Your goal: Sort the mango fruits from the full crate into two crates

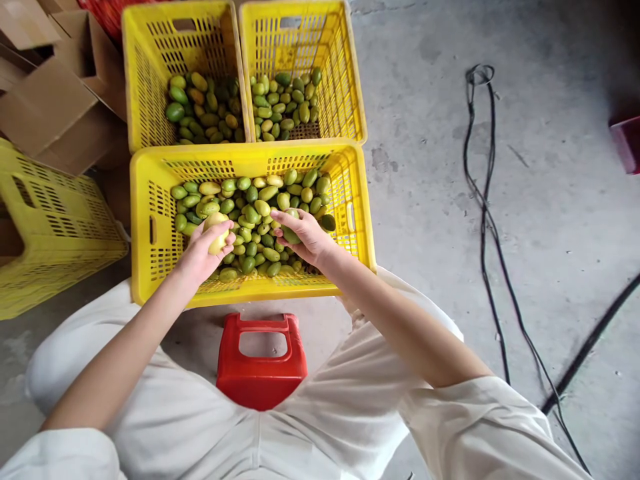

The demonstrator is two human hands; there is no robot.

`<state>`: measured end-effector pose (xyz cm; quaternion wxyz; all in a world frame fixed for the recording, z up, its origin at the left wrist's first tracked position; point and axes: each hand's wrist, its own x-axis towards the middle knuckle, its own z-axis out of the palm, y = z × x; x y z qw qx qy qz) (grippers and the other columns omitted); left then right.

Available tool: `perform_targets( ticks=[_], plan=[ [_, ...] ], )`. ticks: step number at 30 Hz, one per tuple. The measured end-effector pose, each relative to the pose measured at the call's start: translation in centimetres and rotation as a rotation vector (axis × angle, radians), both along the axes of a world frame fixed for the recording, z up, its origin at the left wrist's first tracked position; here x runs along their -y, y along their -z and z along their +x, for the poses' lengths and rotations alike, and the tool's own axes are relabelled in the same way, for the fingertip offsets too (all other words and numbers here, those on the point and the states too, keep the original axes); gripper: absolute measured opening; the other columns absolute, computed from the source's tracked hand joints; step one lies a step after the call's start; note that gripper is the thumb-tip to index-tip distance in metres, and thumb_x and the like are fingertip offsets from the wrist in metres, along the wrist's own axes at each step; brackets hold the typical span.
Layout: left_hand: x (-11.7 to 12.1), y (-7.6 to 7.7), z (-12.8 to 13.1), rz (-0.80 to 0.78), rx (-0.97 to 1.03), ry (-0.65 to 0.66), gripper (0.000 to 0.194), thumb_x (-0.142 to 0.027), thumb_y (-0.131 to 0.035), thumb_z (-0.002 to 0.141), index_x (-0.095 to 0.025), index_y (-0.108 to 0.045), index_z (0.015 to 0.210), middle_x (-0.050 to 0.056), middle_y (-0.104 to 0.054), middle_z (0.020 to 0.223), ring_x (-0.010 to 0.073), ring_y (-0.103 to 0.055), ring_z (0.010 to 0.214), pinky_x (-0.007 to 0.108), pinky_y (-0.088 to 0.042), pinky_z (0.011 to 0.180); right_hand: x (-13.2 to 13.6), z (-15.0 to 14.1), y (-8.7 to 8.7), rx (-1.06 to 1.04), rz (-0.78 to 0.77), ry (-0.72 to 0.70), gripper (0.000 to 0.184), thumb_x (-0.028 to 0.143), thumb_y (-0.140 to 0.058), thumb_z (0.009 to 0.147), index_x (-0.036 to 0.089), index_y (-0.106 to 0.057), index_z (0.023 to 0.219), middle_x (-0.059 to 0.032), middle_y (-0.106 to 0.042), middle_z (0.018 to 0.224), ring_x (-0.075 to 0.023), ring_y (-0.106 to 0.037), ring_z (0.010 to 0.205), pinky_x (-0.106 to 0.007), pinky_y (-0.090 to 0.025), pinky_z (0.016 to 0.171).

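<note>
In the head view my left hand [206, 251] is closed around a pale yellow oval fruit [218, 233] above the near yellow crate [250, 291]. To its right, my right hand [306, 239] grips a green oval fruit [291, 230], partly covered by the fingers. Beneath both hands lie many loose fruits [249, 265], green to yellow, spread over the crate's bottom. They look like small mangoes, but the exact kind is not certain.
Behind the near crate stand a back left yellow crate [145, 80] and a back right yellow crate [345, 73], both holding similar fruits. A red plastic stool [263, 387] is between my legs. Cardboard boxes [47, 113] and another crate [60, 233] stand left. Black cables [493, 230] lie right.
</note>
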<state>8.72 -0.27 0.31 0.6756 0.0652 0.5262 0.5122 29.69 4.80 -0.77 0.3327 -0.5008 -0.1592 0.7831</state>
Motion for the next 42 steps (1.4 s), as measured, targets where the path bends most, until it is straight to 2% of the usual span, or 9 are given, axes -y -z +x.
perform_targets(
  ticks=[3, 6, 9, 16, 20, 24, 32, 38, 42],
  plan=[
    [0.2, 0.4, 0.0, 0.048, -0.028, -0.013, 0.038, -0.02, -0.101, 0.068, -0.019, -0.068, 0.087, 0.0, -0.072, 0.088, 0.0086, -0.066, 0.072, 0.015, -0.052, 0.061, 0.2, -0.1, 0.0, 0.006, -0.016, -0.048, 0.047, 0.022, -0.109, 0.074, 0.021, -0.065, 0.089, 0.0028, -0.069, 0.079, -0.0104, -0.065, 0.064, -0.021, -0.049, 0.052],
    [0.3, 0.9, 0.0, 0.063, -0.037, -0.046, 0.035, -0.028, -0.098, 0.076, -0.021, -0.069, 0.093, -0.001, -0.072, 0.092, 0.0114, -0.069, 0.083, 0.02, -0.058, 0.074, 0.1, -0.2, 0.2, 0.028, -0.074, -0.037, 0.02, 0.033, -0.088, 0.1, 0.02, -0.074, 0.096, -0.002, -0.076, 0.081, -0.0137, -0.071, 0.071, -0.022, -0.058, 0.061],
    [0.2, 1.0, 0.1, 0.047, -0.03, -0.042, 0.03, -0.04, -0.093, 0.087, -0.022, -0.07, 0.096, -0.001, -0.07, 0.091, 0.0134, -0.069, 0.084, 0.022, -0.058, 0.074, -0.2, -0.2, 0.6, 0.035, -0.118, -0.034, 0.03, 0.041, -0.058, 0.117, 0.021, -0.074, 0.102, -0.0032, -0.075, 0.076, -0.0161, -0.07, 0.068, -0.025, -0.059, 0.061],
    [-0.4, 0.1, 0.2, -0.087, 0.069, 0.057, 0.03, -0.051, -0.075, 0.109, -0.022, -0.077, 0.117, 0.004, -0.08, 0.095, 0.014, -0.07, 0.066, 0.021, -0.056, 0.053, -0.1, 0.1, 1.1, 0.024, -0.056, -0.059, 0.045, 0.067, -0.074, 0.105, 0.024, -0.064, 0.098, -0.0013, -0.075, 0.082, -0.0125, -0.052, 0.055, -0.02, -0.034, 0.043],
    [-0.7, 0.3, -0.1, -0.122, 0.069, 0.068, 0.035, -0.052, -0.073, 0.11, -0.019, -0.075, 0.102, 0.006, -0.079, 0.087, 0.0105, -0.06, 0.052, 0.018, -0.038, 0.037, -0.1, -0.1, 0.9, 0.084, -0.087, -0.014, 0.039, 0.059, -0.085, 0.099, 0.025, -0.065, 0.095, 0.0004, -0.071, 0.081, -0.0122, -0.052, 0.06, -0.02, -0.041, 0.045],
    [-0.4, 1.0, -0.3, -0.09, 0.028, 0.066, 0.026, -0.044, -0.087, 0.101, -0.02, -0.079, 0.106, 0.006, -0.081, 0.091, 0.0127, -0.07, 0.061, 0.019, -0.049, 0.048, -0.3, 0.0, 1.0, 0.063, -0.043, 0.052, 0.026, 0.045, -0.088, 0.094, 0.025, -0.071, 0.095, -0.0002, -0.071, 0.086, -0.015, -0.064, 0.077, -0.021, -0.056, 0.06],
    [0.3, 1.6, -0.6, 0.048, 0.012, 0.007, 0.05, -0.031, -0.105, 0.082, -0.023, -0.079, 0.124, 0.007, -0.085, 0.11, 0.0198, -0.081, 0.103, 0.022, -0.062, 0.078, -0.3, 0.1, 1.4, -0.002, 0.007, 0.07, 0.029, 0.037, -0.096, 0.089, 0.024, -0.07, 0.093, -0.0044, -0.078, 0.089, -0.0191, -0.071, 0.083, -0.025, -0.055, 0.062],
    [0.0, 0.8, -0.4, -0.03, 0.048, -0.026, 0.023, -0.03, -0.085, 0.095, -0.021, -0.08, 0.115, 0.006, -0.084, 0.1, 0.0183, -0.079, 0.085, 0.026, -0.066, 0.077, -0.6, 0.4, 0.7, -0.114, -0.088, 0.05, 0.021, 0.038, -0.062, 0.107, 0.022, -0.074, 0.102, -0.0018, -0.069, 0.08, -0.0161, -0.058, 0.069, -0.023, -0.048, 0.056],
    [-0.1, -0.1, -0.3, -0.062, 0.077, 0.102, 0.039, -0.026, -0.069, 0.094, -0.017, -0.081, 0.131, 0.011, -0.085, 0.105, 0.0248, -0.082, 0.086, 0.036, -0.07, 0.078, -0.6, 0.4, -0.3, -0.102, -0.114, 0.011, 0.015, 0.029, -0.061, 0.105, 0.022, -0.074, 0.103, 0.0006, -0.064, 0.078, -0.0155, -0.06, 0.065, -0.024, -0.05, 0.057]
  ],
)
